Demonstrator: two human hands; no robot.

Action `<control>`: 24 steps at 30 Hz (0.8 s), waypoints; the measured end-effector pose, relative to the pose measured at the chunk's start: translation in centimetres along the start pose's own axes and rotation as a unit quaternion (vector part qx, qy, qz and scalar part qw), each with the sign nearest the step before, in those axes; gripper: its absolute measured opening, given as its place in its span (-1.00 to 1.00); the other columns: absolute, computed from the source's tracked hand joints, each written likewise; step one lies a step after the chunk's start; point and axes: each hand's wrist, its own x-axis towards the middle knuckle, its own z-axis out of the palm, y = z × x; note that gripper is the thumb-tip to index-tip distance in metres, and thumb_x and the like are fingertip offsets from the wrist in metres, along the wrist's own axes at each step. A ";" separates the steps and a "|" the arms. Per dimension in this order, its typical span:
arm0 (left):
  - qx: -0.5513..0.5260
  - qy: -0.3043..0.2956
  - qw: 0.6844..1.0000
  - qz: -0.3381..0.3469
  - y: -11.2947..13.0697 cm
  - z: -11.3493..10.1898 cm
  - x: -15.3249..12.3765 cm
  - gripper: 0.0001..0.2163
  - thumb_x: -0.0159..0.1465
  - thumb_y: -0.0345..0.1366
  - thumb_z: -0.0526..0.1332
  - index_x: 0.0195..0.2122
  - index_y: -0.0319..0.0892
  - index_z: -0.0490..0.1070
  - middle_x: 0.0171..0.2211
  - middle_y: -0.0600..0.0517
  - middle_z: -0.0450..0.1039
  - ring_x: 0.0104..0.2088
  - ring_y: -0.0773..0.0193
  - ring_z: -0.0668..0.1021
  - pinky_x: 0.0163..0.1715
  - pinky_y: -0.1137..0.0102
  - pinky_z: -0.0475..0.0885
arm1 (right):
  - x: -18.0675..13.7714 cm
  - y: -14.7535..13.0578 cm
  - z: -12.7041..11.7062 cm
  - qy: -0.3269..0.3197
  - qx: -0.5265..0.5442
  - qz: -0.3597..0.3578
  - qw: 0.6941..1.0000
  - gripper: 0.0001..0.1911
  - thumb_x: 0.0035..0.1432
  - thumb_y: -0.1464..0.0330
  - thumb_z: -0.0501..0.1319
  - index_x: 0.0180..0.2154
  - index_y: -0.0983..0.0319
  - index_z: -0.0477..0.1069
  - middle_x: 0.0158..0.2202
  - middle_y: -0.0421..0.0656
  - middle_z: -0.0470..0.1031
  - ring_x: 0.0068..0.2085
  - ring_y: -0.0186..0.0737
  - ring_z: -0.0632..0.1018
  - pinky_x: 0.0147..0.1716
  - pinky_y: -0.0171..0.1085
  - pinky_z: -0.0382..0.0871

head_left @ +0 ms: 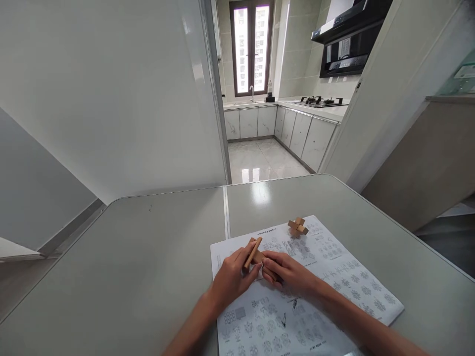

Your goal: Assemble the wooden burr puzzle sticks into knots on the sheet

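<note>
Over a printed sheet (256, 291), my two hands meet at a few wooden puzzle sticks (254, 253). My left hand (233, 269) is closed on them, with one stick slanting up between thumb and fingers. From the right side, my right hand (284, 269) pinches another wooden stick that points down toward its palm. Whether the sticks are interlocked I cannot tell, since my fingers cover much of them. Beyond my hands, an assembled wooden burr puzzle (298, 227) rests on the upper part of the sheet.
The sheet, covered in small diagrams, lies on a glossy grey-green table (166, 267) with a pale seam (226, 212). A white wall panel (148, 99) stands at the far left edge. Past the table is a kitchen with cabinets (256, 122) and a gas stove (321, 102).
</note>
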 end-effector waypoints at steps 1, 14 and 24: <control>-0.006 0.001 1.000 0.000 0.1 0.0 0.0 -0.47 0.45 -0.23 0.19 0.42 -0.06 0.16 0.04 -0.13 0.58 -0.03 0.12 0.66 0.01 0.27 0.59 | 0.0 -0.1 0.0 -0.001 -0.001 0.001 1.000 -0.53 0.43 -0.06 0.07 -0.31 0.19 0.31 -0.50 -0.28 0.34 -0.55 -0.35 0.29 -0.49 -0.29 0.19; 0.040 0.060 0.997 -0.032 -0.1 0.7 -0.3 -0.51 0.49 -0.15 0.14 0.41 -0.04 0.15 -0.06 -0.07 0.61 -0.20 0.20 0.66 -0.14 0.31 0.61 | 0.4 -0.3 0.4 0.018 0.059 0.004 0.998 -0.50 0.40 -0.11 0.09 -0.24 0.20 0.35 -0.50 -0.29 0.31 -0.51 -0.32 0.32 -0.43 -0.28 0.23; 0.075 0.057 0.995 -0.031 -0.9 0.4 -0.5 -0.53 0.51 -0.12 0.10 0.41 -0.04 0.17 -0.31 0.06 0.58 -0.40 0.31 0.57 -0.27 0.42 0.55 | 0.3 0.0 0.0 -0.020 0.088 0.028 0.996 -0.56 0.43 -0.06 0.10 -0.20 0.20 0.31 -0.53 -0.32 0.31 -0.54 -0.37 0.24 -0.47 -0.31 0.15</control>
